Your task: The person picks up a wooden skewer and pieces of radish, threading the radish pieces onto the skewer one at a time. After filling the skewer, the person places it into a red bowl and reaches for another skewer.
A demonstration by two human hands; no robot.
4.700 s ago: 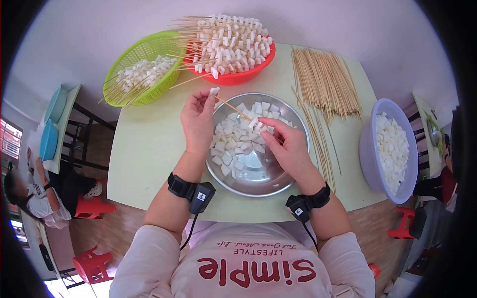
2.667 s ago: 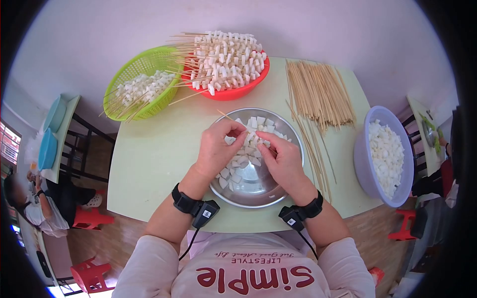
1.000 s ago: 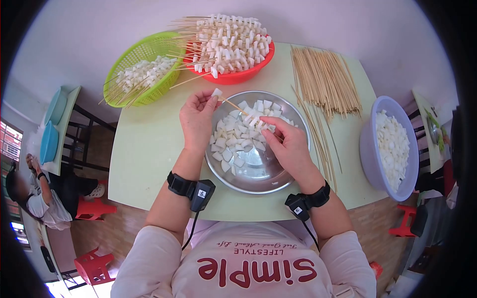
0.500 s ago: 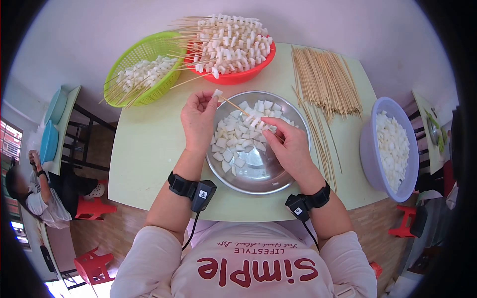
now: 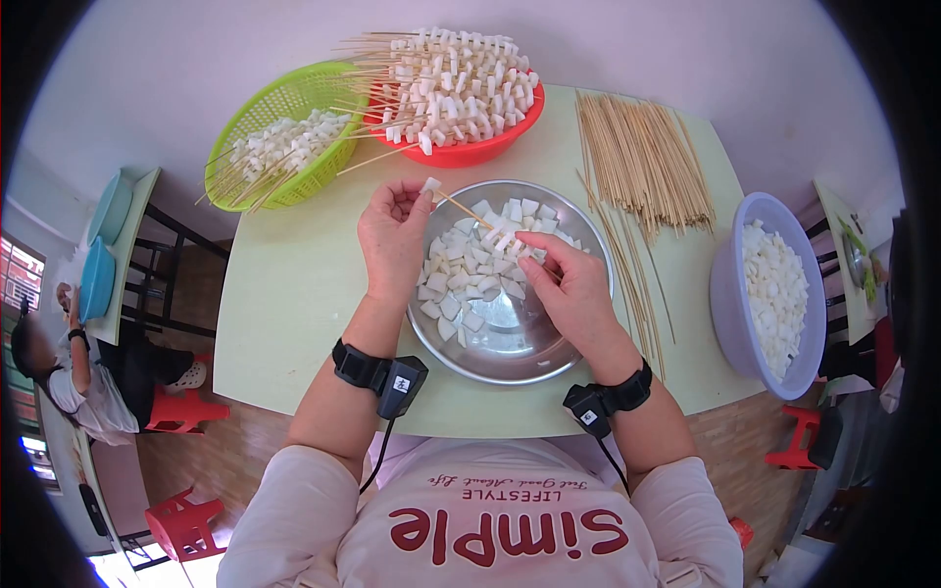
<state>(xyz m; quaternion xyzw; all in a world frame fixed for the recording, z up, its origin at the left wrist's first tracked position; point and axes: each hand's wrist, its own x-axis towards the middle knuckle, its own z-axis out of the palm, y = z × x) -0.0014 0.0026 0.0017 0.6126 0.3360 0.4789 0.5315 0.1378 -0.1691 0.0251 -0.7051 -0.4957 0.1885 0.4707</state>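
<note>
My left hand (image 5: 393, 240) is closed in a pinch on a white cube-like chunk (image 5: 431, 184), which sits at the tip of a bamboo skewer (image 5: 459, 206). Fingers of my right hand (image 5: 573, 292) are wrapped round the lower part of that skewer, just below several white pieces (image 5: 505, 241) threaded on it. Both hands are over a round steel basin (image 5: 510, 373), where many loose white chunks (image 5: 469, 263) lie on the far and left side. The skewer's lower end is mostly hidden by my right hand.
Loaded skewers fill a red basin (image 5: 470, 155) at the back; more lie in a green basket (image 5: 231, 147). Bare bamboo skewers (image 5: 642, 162) are spread at the back right. A lavender tub (image 5: 730, 304) holds white chunks. Another person (image 5: 93, 382) sits at the far left.
My hands, the skewer and the white chunk stay almost where they were. At the far left, the other person's arm and head have shifted slightly.
</note>
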